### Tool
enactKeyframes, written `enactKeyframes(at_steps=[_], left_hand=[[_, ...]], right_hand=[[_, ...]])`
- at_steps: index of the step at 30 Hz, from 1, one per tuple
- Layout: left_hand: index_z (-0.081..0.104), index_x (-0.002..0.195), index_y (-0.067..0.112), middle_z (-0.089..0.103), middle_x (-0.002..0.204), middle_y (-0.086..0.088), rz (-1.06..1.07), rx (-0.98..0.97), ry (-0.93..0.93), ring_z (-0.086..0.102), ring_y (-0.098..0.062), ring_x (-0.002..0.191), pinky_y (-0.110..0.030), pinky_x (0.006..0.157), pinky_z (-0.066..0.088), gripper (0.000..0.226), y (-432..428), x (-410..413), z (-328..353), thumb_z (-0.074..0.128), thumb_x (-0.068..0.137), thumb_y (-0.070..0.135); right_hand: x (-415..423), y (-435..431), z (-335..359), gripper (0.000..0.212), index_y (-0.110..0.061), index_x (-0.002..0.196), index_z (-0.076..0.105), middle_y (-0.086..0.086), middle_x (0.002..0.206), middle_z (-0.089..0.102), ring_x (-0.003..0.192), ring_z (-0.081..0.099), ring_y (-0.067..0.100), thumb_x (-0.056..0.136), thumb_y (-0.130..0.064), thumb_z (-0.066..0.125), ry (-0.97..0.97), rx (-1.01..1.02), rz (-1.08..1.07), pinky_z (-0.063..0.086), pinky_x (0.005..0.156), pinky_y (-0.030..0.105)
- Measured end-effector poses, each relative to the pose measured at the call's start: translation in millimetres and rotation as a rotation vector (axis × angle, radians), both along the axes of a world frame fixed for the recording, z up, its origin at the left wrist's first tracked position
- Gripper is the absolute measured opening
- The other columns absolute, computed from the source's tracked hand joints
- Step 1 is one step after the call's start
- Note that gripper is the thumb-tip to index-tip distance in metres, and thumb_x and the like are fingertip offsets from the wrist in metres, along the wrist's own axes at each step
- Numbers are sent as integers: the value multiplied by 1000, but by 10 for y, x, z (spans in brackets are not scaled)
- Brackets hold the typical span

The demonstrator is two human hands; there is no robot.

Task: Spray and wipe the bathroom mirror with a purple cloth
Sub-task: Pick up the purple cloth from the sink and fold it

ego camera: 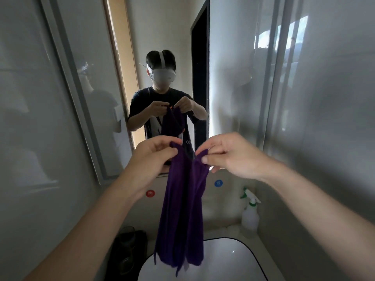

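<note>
The purple cloth (182, 209) hangs in front of the person, held up by its top edge between both hands. Its long axis runs straight up and down. The top edge sits at about the level of the mirror's lower rim, and the loose bottom end dangles over the white basin (233, 258) below without clearly touching it. The cloth is gathered into lengthwise folds, so it hangs as a narrow strip rather than a spread sheet. A few thin tails trail off its lower corners.

The left hand (156, 155) pinches the left top corner, its fingers (162, 145) curled over the fabric. The right hand (229, 157) pinches the right top corner between thumb and forefinger, with the other fingers loosely bent behind. The two hands are close together, and a short dip of cloth sags between them.

The mirror (166, 27) stands tall and narrow on the wall straight ahead. It reflects the person with a headset, holding the same cloth. The print on the dark shirt cannot be read.

A white spray bottle (250, 216) with a green-trimmed trigger stands upright on the surface in the right corner, well apart from both hands. It shows no label.

On the wall under the mirror are a round red sticker (150, 193) on the left and a round blue sticker (218, 183) on the right. Each carries one white character, too small to read with certainty.
</note>
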State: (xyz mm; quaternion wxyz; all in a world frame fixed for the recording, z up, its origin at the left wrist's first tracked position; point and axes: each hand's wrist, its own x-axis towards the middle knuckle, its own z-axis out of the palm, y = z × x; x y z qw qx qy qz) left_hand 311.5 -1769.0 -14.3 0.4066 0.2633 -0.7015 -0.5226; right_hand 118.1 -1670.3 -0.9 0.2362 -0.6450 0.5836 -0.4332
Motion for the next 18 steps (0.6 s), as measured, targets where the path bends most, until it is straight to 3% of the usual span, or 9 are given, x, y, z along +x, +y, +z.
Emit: enactKeyframes(at_steps=[2,5,8,11,13,18], left_hand=[[74,109,19,76,90,-1,-24,-72,-10,74,-13,84,-22,71,58,26,50,-53,7,60,96,2],[72,111,19,74,95,2,-86,-179,-5,72,-15,92,-26,78,57,23,100,-62,-5,73,89,16],[70,108,21,73,97,4,-61,-285,-20,70,-12,93,-31,82,60,42,114,-33,-37,86,70,23],[69,102,21,73,94,2,-17,-360,-25,71,-15,90,-37,83,61,32,92,-41,-33,84,77,7],[68,99,20,73,92,1,-25,-377,-28,71,-16,90,-35,83,60,25,76,-39,-20,79,83,4],[69,94,22,69,86,5,-53,-257,50,70,-23,92,-35,79,59,25,46,-21,-10,70,88,-2]], right_hand=[[141,-54,10,3,-16,90,73,4,76,78,71,75,16,92,-14,72,37,-36,-65,58,66,28],[267,-131,29,11,-18,83,71,4,65,74,57,72,13,89,-28,75,91,-119,-166,53,58,24],[308,-150,23,13,-25,77,73,0,57,64,50,55,2,84,-33,80,94,-254,-223,41,54,19],[326,-156,21,16,-26,74,73,-11,73,50,65,48,0,79,-39,82,138,-329,-245,36,62,13],[293,-162,-20,19,-26,74,72,-9,87,53,76,53,3,78,-42,81,107,-312,-223,39,70,15],[37,-63,-404,37,-12,94,72,2,107,62,94,67,16,83,-47,76,105,-73,-20,57,87,38]])
